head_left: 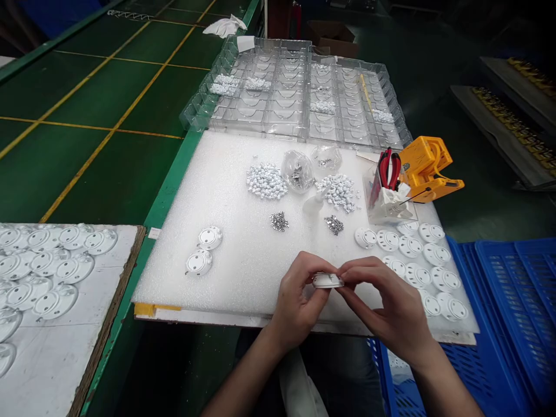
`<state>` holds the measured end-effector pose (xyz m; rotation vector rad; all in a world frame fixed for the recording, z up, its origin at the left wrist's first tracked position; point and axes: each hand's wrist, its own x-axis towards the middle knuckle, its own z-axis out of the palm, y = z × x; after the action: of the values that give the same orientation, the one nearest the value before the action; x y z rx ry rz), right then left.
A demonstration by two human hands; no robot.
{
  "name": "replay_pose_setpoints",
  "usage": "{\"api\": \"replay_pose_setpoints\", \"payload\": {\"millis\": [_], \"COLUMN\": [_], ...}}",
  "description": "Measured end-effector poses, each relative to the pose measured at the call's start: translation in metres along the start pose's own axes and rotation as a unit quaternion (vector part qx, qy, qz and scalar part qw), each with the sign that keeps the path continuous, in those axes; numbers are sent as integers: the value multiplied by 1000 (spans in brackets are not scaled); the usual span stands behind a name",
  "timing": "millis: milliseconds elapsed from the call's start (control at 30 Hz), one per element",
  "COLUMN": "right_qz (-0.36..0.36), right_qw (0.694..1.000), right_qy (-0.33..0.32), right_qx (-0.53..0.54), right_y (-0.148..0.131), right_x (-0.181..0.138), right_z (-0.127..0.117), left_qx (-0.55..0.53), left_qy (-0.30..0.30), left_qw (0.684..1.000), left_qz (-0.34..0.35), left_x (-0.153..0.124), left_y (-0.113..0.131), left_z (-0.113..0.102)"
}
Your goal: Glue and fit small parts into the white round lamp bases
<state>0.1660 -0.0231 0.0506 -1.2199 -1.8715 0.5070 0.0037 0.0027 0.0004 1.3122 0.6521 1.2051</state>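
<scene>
My left hand [299, 301] and my right hand [391, 307] meet over the near edge of a white foam sheet [234, 191], both pinching one small round white plastic disc [328, 281] held edge-on between the fingertips. Two finished-looking white discs [204, 250] lie to the left on the foam. Several more white discs [417, 255] lie in rows to the right of my hands. Two small heaps of metal screws [279, 220] sit in the middle of the foam, beyond my hands.
Two piles of small white parts [266, 180] and clear bags [297, 169] lie farther back. Clear compartment trays [304, 87] stand at the rear. Red pliers in a holder [388, 191] and an orange fixture [428, 168] sit right. A blue crate [508, 301] is near right; a board of discs [47, 272] left.
</scene>
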Motion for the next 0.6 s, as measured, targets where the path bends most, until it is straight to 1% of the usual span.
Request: {"api": "replay_pose_setpoints", "payload": {"millis": [133, 233, 333, 467, 600], "right_qz": [-35, -47, -53, -44, -44], "right_qw": [998, 998, 998, 999, 999], "right_qy": [34, 35, 27, 27, 25], "right_qx": [-34, -33, -21, -11, 0], "right_y": [2, 2, 2, 3, 4], "right_x": [2, 3, 2, 1, 0], "right_z": [-2, -4, -4, -5, -5], "left_qx": [-77, -116, -108, -67, -63], "left_qy": [-44, -48, -44, -63, -76], "left_qw": [996, 990, 990, 993, 994], "left_qz": [-20, -61, -81, -69, -54], "left_x": [0, 1, 3, 4, 5], "left_y": [2, 2, 1, 1, 1], "left_z": [-3, -5, -7, -9, -11]}}
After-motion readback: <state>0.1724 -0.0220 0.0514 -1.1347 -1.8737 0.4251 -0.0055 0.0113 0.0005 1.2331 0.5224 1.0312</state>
